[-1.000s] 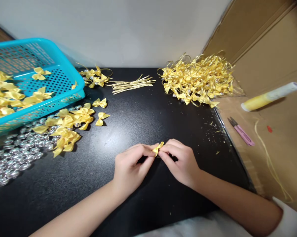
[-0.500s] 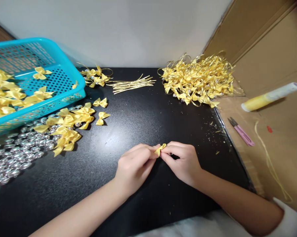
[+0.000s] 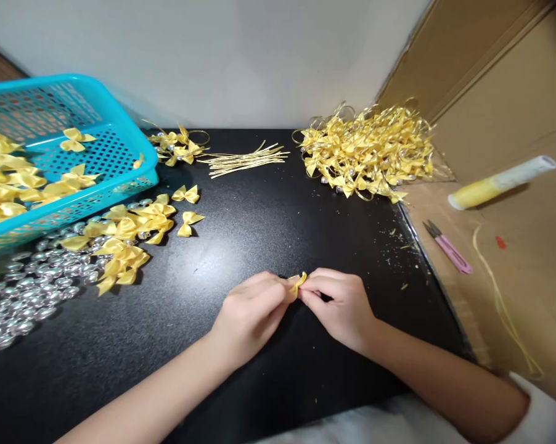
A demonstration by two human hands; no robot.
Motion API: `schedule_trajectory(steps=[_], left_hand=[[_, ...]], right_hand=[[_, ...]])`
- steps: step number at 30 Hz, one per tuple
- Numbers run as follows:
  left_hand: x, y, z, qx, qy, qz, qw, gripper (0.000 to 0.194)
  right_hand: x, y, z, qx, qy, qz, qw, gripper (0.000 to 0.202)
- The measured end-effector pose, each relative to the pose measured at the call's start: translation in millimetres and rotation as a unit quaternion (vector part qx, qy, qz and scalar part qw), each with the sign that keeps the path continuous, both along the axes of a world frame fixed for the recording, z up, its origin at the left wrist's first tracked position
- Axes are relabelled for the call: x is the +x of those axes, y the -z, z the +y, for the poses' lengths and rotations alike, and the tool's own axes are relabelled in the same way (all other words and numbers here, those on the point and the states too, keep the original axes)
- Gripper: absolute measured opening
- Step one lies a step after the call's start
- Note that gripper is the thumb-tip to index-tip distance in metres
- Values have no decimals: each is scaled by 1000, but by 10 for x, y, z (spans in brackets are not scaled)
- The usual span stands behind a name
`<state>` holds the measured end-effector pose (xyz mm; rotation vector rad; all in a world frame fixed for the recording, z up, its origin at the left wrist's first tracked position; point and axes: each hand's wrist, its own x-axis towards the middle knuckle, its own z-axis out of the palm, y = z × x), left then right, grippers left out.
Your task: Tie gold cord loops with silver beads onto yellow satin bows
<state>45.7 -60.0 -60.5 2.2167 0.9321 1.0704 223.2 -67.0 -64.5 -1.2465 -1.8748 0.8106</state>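
Note:
A small yellow ribbon bow (image 3: 297,286) is pinched between both hands above the front middle of the black table (image 3: 259,240). My left hand (image 3: 253,311) is closed on the bow's left side, its fingertips curled over and hiding part of it. My right hand (image 3: 345,305) pinches the bow's right side between thumb and forefinger. Whatever else lies between the fingertips is hidden. Two loose yellow bows (image 3: 188,223) lie farther back on the left, beside a heap of bows (image 3: 125,228) resting on silver beads (image 3: 32,287).
A turquoise basket (image 3: 121,145) of bows stands at the left. Gold ties (image 3: 245,161) lie at the back, with a large pile of tied bows (image 3: 365,151) to their right. On cardboard at the right are pink thread snips (image 3: 449,248), a yellow-white tube (image 3: 502,182) and a cord (image 3: 500,302).
The bow has turned slightly between my fingertips and its upper loop stands more upright. Both hands stay nearly in place; the whole view has shifted a little.

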Motion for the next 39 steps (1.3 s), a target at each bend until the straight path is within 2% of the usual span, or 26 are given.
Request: schedule_trajectory(steps=[9,14,18,22,25,29,31,35,39], left_hand=[[-12,28,-10,-25,-45,-65,997,14],[-31,13,-5,-21,-62,-75,995,15],[-13,16,-13,-24,-59,-70,996,15],[5,35,-21,-25,-28,-66,997,15],[4,42,-20,-21,-29,-66,997,15],[0,46,-20,-24,-33,-65,997,14],[0,49,-21,-18,-24,-60,998,14],[-4,36,-12,2,-24,-23,999,13],[-16,12,4,38,-50,25,998,10]], right_hand=[[-1,-36,29,7,-5,4,1000,9],[6,-72,34,25,-54,-29,998,22],[10,-69,42,13,-63,-36,997,25],[0,-53,37,-11,-50,-15,999,28],[-4,-64,37,-9,-40,4,999,22],[31,-125,68,24,44,15,999,5],[54,-150,92,53,63,4,997,10],[62,-146,122,63,3,-21,998,13],[44,-138,126,36,-10,-5,999,12]])
